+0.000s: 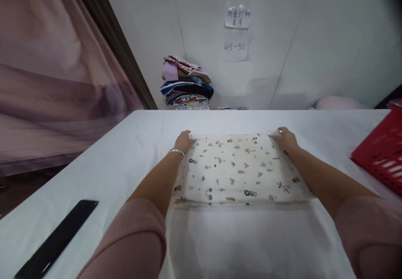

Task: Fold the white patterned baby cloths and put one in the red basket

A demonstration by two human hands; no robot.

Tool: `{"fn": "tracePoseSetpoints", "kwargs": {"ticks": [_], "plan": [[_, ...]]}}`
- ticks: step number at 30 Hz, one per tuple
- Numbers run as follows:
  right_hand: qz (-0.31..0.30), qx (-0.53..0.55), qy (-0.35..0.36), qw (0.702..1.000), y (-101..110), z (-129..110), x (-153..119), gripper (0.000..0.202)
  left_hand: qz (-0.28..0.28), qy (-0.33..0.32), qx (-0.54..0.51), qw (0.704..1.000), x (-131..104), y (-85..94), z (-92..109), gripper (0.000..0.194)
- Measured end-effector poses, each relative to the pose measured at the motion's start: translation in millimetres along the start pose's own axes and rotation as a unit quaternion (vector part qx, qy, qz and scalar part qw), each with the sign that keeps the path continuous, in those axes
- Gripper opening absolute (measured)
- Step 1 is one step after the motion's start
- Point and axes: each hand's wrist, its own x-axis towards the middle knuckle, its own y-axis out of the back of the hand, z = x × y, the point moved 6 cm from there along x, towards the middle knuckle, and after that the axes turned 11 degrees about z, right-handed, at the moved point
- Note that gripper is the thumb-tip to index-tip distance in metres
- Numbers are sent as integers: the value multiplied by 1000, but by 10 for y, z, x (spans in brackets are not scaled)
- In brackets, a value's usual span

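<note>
A cream cloth [232,170] printed with small plants and figures lies folded into a wide rectangle on the white table. A clear or pale margin shows along its sides. At its far left corner, my left hand [184,140], with a bracelet at the wrist, has thumb and fingers closed on the edge. My right hand [286,138] pinches the far right corner in the same way. The cloth's near edge lies straight across, close to my body. Part of each hand's grip is hidden by the fingers.
A black phone-like slab [58,239] lies at the left on the white table [125,162]. At the right edge stands a red plastic basket [381,149]. Behind the table is a stack of folded fabrics [187,82] by the wall. A pinkish curtain [56,70] hangs at the left.
</note>
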Motion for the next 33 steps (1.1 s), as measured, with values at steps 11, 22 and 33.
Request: {"fn": "tracePoseSetpoints", "kwargs": {"ticks": [11,22,33], "plan": [[-108,-38,367,923,-119,-497,-1046,54,41,-267,31,962,-1190,-83,220,62],[-131,13,292,947,276,-586,-1463,50,27,-226,-62,972,-1507,235,188,47],[-128,117,446,878,447,-957,-2629,34,99,-286,-114,946,-2450,430,-23,27]]}}
